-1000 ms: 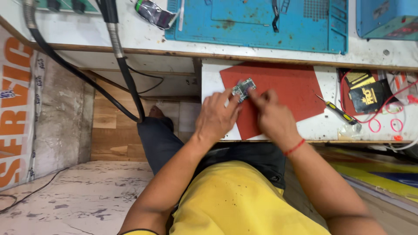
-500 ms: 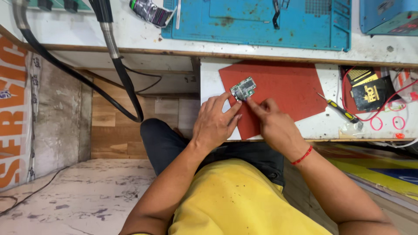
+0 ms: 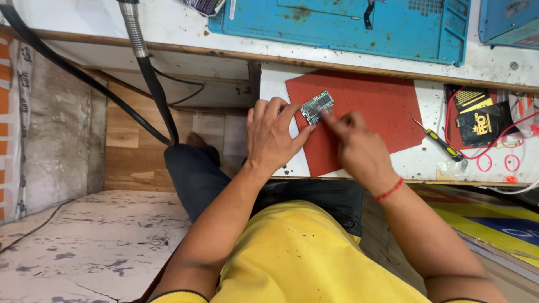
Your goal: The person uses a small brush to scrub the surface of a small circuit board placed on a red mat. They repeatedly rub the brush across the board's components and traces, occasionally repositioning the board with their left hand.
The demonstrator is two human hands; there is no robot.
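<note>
A small green circuit board (image 3: pixel 317 106) is lying tilted on a red mat (image 3: pixel 382 106), near the mat's left edge; the mat is resting on a white pull-out shelf (image 3: pixel 275 90) under the main bench. The left hand (image 3: pixel 273 137) is lying palm down across the shelf's left part, fingers spread and loosely curved; its forefinger is reaching up to the lower left corner of the board, and its thumb is pointing toward the same corner from below; whether either is actually touching the board cannot be told. The hand is gripping nothing. The right hand (image 3: pixel 359 146) is resting on the mat just right of the board, its fingers curled narrow and its thumb and forefinger pinched at the board's lower right edge; whether something small is being held between them cannot be told. A red thread band (image 3: pixel 390 189) is circling the right wrist.

Further right on the shelf, a screwdriver with a yellow and black handle (image 3: pixel 442 145) is lying well apart from the board; beyond it a black and gold packet (image 3: pixel 480 120) is sitting among red wires (image 3: pixel 494 157). Above, a blue work mat (image 3: pixel 337 25) is covering the main bench; a black hose with a metal collar (image 3: pixel 147 73) is hanging down at the left. The person is wearing a yellow shirt (image 3: pixel 303 252) and dark trousers (image 3: pixel 196 174).
</note>
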